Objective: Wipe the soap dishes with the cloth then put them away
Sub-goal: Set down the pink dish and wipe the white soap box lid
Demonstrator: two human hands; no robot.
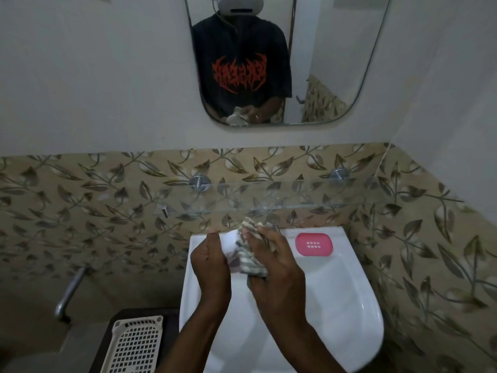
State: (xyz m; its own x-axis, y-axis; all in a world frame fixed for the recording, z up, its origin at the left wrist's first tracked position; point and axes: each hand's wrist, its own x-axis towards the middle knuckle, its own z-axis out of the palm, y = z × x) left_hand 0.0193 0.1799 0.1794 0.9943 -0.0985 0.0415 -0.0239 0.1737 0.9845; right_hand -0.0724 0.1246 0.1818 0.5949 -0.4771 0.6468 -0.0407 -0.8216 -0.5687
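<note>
We have both forearms reaching up from the bottom of the frame, converging just left of centre. Our left hand (208, 258) is curled into a loose fist, knuckles toward the upper left, clamped around a white soap dish (230, 247). Our right hand (269, 254) lies beside it, fingers extended upward and slightly spread, pressing the cloth (251, 258) against that dish.

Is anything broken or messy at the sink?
Nothing stands out. The left hand holds a white soap dish while the right hand presses the cloth to it above the sink. The pink soap dish lies flat on the sink's rim.
</note>
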